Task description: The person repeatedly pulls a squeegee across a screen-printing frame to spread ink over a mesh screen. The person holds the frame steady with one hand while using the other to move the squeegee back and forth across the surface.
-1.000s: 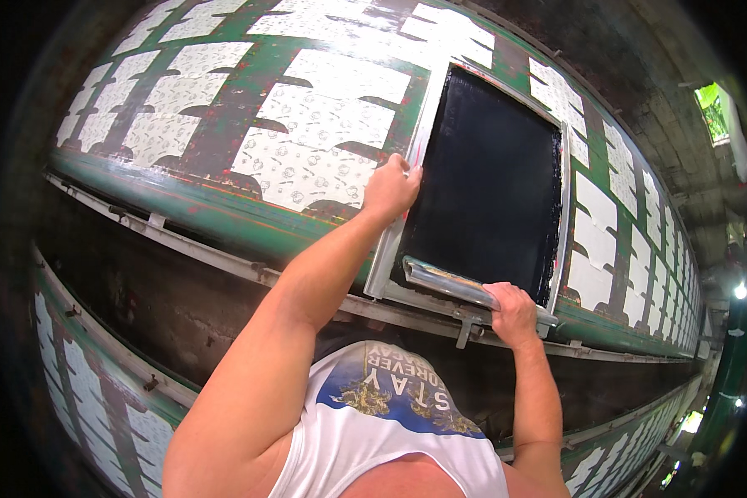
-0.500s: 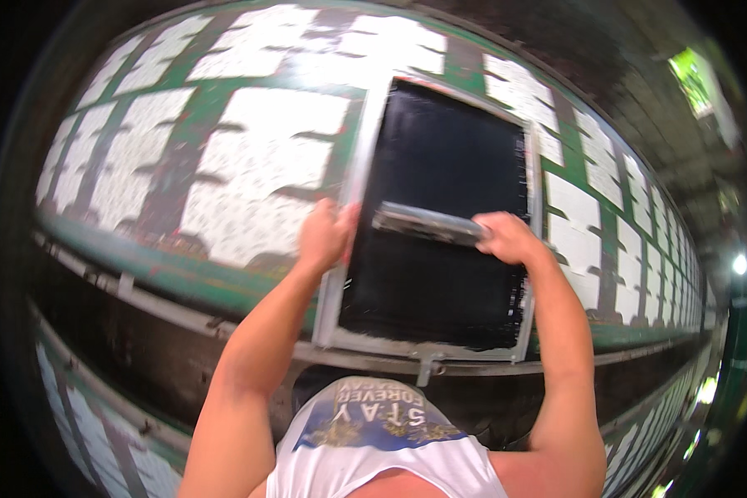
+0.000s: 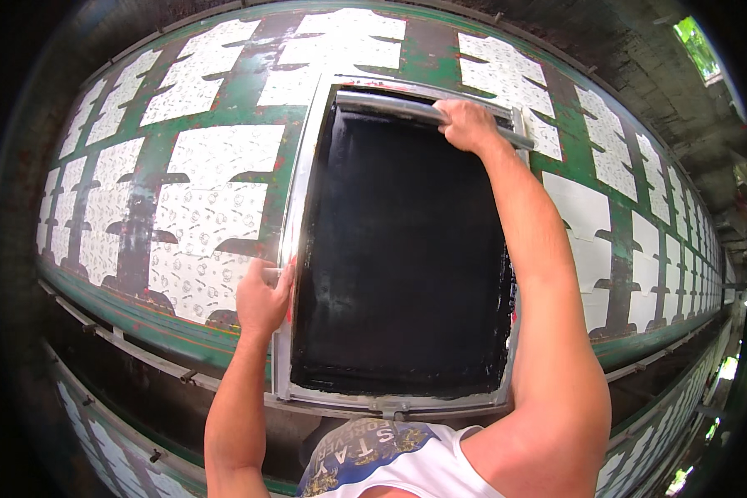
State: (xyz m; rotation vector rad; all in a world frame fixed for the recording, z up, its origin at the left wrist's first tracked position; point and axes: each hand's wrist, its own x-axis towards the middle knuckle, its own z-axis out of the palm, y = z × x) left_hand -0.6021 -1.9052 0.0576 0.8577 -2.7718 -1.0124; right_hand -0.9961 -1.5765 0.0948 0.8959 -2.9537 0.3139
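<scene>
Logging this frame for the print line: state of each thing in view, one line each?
Screen frame: flat on the table, mesh coated in black ink.
Squeegee: at the frame's far end, lying across its width.
Right hand: gripping the squeegee.
Left hand: holding the frame's left edge.
Fabric pieces: laid flat in rows, printed with a small pattern.
Table: green, paint-stained.

Printing screen (image 3: 402, 249): one big upright rectangle, black ink-coated mesh in a pale metal frame, lying flat on the green table (image 3: 249, 91) among white patterned fabric pieces (image 3: 216, 199). No packages, labels or signs visible, though far rim is blurry.
</scene>
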